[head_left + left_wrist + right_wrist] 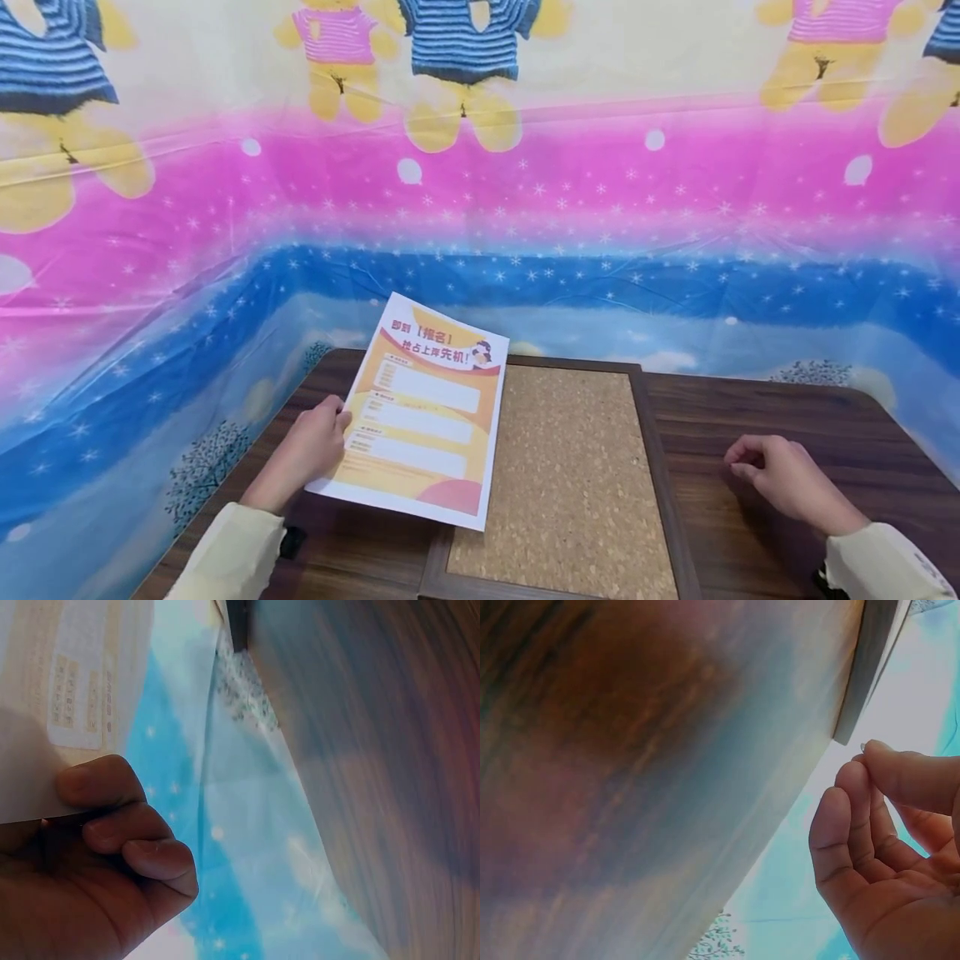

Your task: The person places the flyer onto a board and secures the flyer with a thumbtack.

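Note:
My left hand [318,437] grips the left edge of a printed sheet of paper [423,408], orange and yellow with white boxes and red lettering. Held up at a tilt, the sheet overlaps the left part of a cork board [570,483] with a dark wooden frame. Curled fingers [161,859] lie beside the sheet's edge in the left wrist view. Out to the right of the board, my right hand [791,483] is above the table. Its thumb and index finger pinch a tiny shiny thing [863,748], mostly hidden between the fingertips; I cannot tell its kind.
The cork board lies on a dark wood-grain table [750,400] with rounded back corners. A printed cloth [600,192] in pink, blue and cream, with bear figures, hangs close behind the table and along its left side. Pale sleeves [232,550] cover both forearms.

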`<action>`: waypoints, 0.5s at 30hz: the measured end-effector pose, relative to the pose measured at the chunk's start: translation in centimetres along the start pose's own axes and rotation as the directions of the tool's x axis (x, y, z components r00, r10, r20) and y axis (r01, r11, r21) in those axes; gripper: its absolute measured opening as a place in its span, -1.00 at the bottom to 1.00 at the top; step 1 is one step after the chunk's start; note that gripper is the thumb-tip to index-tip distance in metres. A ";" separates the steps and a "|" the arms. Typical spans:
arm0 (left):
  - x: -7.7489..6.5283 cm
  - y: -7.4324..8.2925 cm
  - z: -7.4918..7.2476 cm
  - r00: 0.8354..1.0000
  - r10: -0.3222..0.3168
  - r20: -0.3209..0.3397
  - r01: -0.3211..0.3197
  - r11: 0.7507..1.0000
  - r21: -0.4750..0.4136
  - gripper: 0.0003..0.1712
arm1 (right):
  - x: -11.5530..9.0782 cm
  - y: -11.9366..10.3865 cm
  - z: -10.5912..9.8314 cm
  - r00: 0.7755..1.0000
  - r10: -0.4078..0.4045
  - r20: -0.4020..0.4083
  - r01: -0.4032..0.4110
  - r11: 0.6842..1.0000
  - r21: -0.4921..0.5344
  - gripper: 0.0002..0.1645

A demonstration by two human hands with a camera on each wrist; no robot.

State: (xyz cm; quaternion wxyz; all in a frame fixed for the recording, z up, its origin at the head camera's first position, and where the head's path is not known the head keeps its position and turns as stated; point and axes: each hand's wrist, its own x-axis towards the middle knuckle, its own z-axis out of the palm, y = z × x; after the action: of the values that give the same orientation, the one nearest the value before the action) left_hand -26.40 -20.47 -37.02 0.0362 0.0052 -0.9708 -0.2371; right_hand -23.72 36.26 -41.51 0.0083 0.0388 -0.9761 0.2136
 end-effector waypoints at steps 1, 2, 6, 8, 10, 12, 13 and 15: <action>0.0 0.3 0.2 1.000 0.008 0.008 -0.008 1.000 -0.006 -0.80 | 0.1 -0.1 -0.1 1.000 0.002 -0.003 -0.002 1.000 0.005 -0.91; 0.0 0.6 0.5 1.000 0.014 0.019 -0.014 1.000 -0.014 -0.80 | 0.1 -0.3 -0.1 1.000 -0.001 -0.009 0.002 1.000 0.009 -0.90; 0.1 1.7 1.6 0.998 0.042 0.043 -0.041 0.999 -0.014 -0.80 | 0.2 -0.8 -0.3 0.999 -0.024 -0.026 0.025 1.000 0.013 -0.89; 0.2 2.2 2.1 0.998 0.047 0.051 -0.046 0.999 -0.011 -0.80 | 0.2 -1.0 -0.3 0.999 -0.038 -0.031 0.038 0.999 0.011 -0.89; 0.4 2.7 2.8 0.997 0.050 0.062 -0.049 0.999 -0.008 -0.81 | 0.2 -1.2 -0.4 0.999 -0.038 -0.026 0.039 0.999 0.020 -0.89; 0.5 3.3 3.4 0.996 0.047 0.072 -0.047 0.999 -0.006 -0.81 | 0.2 -1.4 -0.4 0.999 -0.041 -0.026 0.041 0.999 0.021 -0.89; 0.5 3.5 3.7 0.996 0.044 0.076 -0.044 0.999 -0.005 -0.81 | 0.3 -1.5 -0.4 0.999 -0.043 -0.025 0.044 0.999 0.020 -0.89; 0.7 4.0 4.3 0.996 0.040 0.083 -0.040 0.999 -0.001 -0.81 | 0.3 -1.7 -0.4 0.999 -0.049 -0.024 0.049 0.999 0.021 -0.88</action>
State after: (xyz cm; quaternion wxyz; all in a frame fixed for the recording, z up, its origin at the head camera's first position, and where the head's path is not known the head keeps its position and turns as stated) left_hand -27.35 -14.98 -38.95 0.0007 -0.0239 -0.9715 -0.2359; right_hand -23.84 34.85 -40.38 0.0246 0.0603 -0.9723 0.2244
